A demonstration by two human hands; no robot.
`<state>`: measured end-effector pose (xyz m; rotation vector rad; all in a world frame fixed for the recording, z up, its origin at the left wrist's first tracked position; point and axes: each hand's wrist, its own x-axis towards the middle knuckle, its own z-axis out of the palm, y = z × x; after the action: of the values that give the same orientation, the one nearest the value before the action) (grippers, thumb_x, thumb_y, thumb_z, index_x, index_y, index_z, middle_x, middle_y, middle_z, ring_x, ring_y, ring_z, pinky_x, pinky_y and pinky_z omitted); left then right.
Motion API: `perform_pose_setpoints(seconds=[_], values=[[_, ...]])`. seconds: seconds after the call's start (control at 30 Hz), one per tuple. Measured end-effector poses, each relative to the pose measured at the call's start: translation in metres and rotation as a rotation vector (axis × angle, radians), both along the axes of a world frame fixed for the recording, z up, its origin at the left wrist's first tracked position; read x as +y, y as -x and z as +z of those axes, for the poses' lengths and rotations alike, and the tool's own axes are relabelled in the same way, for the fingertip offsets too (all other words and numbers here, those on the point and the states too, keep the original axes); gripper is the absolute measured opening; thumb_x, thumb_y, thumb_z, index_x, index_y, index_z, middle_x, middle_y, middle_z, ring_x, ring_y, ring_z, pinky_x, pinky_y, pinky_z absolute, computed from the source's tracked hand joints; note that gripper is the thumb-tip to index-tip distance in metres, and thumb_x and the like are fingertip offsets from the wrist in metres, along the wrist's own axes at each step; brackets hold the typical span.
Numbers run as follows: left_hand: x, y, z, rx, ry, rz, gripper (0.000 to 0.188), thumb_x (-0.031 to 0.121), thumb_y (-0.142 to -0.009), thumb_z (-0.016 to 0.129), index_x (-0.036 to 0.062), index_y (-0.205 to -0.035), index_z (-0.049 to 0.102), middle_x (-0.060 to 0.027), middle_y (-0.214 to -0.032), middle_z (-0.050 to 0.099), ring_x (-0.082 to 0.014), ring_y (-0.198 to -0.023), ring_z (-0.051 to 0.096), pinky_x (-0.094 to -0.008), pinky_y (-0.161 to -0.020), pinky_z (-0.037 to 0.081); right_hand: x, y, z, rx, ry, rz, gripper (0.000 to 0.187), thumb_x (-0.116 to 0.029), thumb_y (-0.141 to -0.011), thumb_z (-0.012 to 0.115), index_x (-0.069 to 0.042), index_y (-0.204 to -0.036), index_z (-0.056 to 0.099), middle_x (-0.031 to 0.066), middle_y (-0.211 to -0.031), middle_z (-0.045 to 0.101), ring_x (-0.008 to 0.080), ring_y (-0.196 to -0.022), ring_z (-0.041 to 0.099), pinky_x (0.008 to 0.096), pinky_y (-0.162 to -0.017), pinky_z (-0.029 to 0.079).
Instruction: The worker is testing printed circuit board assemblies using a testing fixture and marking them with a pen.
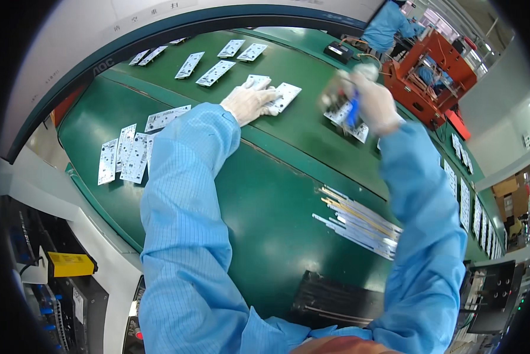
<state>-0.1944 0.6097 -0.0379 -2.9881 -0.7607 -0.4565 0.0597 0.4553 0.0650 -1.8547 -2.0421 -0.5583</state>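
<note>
My left hand (pixel 250 101), in a white glove, is at the near left end of a white circuit board (pixel 287 97) on the green work surface, its fingers closed at the board's end. Another white board (pixel 258 81) shows partly behind that hand. To the right, my gloved right hand (pixel 371 103) is smeared by motion. Its fingers are closed around something with a bright blue part (pixel 353 111), whose kind is not clear. Just below lies or hangs a white board (pixel 359 131) with components, partly hidden by the blur; whether the hand touches it is not clear.
Several circuit boards (pixel 215 73) lie along the far strip, and more boards (pixel 136 158) overlap at left. Thin pale strips (pixel 359 221) lie near my right forearm, beside a black tray-like item (pixel 330 301). A monitor (pixel 176 29) overhangs the far side; an orange-red frame (pixel 427 79) stands far right.
</note>
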Motion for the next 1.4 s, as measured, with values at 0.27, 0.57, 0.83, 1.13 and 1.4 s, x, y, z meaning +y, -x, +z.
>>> perform_pose_setpoints(seconds=[0.27, 0.57, 0.83, 1.13, 1.4], values=[[0.007, -0.003, -0.007, -0.014, -0.088, -0.091, 0.05, 0.031, -0.09, 0.055, 0.0197, -0.138, 0.046, -0.0081, -0.136, 0.051, -0.0313, -0.135, 0.035, -0.0453, -0.109, 0.031, 0.197, 0.046, -0.094, 0.263, -0.096, -0.063, 0.029, -0.032, -0.091, 0.05, -0.007, -0.088, 0.065, 0.0207, -0.087, 0.067, 0.0368, -0.085, 0.066, 0.0473, -0.07, 0.053], [0.009, -0.006, -0.005, 0.052, -0.019, -0.085, 0.049, 0.04, -0.092, 0.05, 0.0253, -0.139, 0.047, -0.0021, -0.136, 0.052, -0.0284, -0.137, 0.032, -0.0431, -0.107, 0.035, 0.1, -0.057, -0.02, -0.126, -0.075, 0.02, 0.041, -0.042, -0.094, 0.049, -0.002, -0.097, 0.061, 0.0251, -0.1, 0.063, 0.0424, -0.093, 0.062, 0.0442, -0.081, 0.051], [0.005, -0.004, -0.001, -0.091, -0.138, 0.051, 0.041, 0.049, -0.095, 0.043, 0.0258, -0.127, 0.057, -0.0019, -0.127, 0.055, -0.0229, -0.134, 0.037, -0.0504, -0.111, 0.025, -0.004, -0.09, -0.085, 0.221, 0.358, -0.017, 0.025, -0.029, -0.092, 0.053, -0.006, -0.096, 0.059, 0.0201, -0.094, 0.064, 0.0358, -0.088, 0.064, 0.0428, -0.075, 0.049], [0.017, 0.007, -0.009, -0.062, -0.143, 0.146, 0.036, 0.023, -0.094, 0.048, 0.0254, -0.13, 0.051, -0.0014, -0.132, 0.052, -0.0254, -0.135, 0.037, -0.0571, -0.107, 0.032, -0.015, -0.073, -0.049, -0.024, 0.268, 0.353, 0.051, -0.033, -0.077, 0.075, -0.002, -0.109, 0.052, 0.0192, -0.103, 0.064, 0.037, -0.097, 0.061, 0.0413, -0.085, 0.049], [0.013, -0.011, -0.014, -0.37, -0.161, 0.121, 0.037, 0.023, -0.094, 0.05, 0.0236, -0.13, 0.049, -0.0012, -0.132, 0.052, -0.0265, -0.132, 0.041, -0.055, -0.102, 0.038, -0.023, -0.091, -0.084, 0.188, 0.303, 0.349, 0.043, -0.02, -0.075, 0.078, -0.004, -0.112, 0.061, 0.0157, -0.132, 0.054, 0.0291, -0.112, 0.056, 0.0333, -0.095, 0.046]])
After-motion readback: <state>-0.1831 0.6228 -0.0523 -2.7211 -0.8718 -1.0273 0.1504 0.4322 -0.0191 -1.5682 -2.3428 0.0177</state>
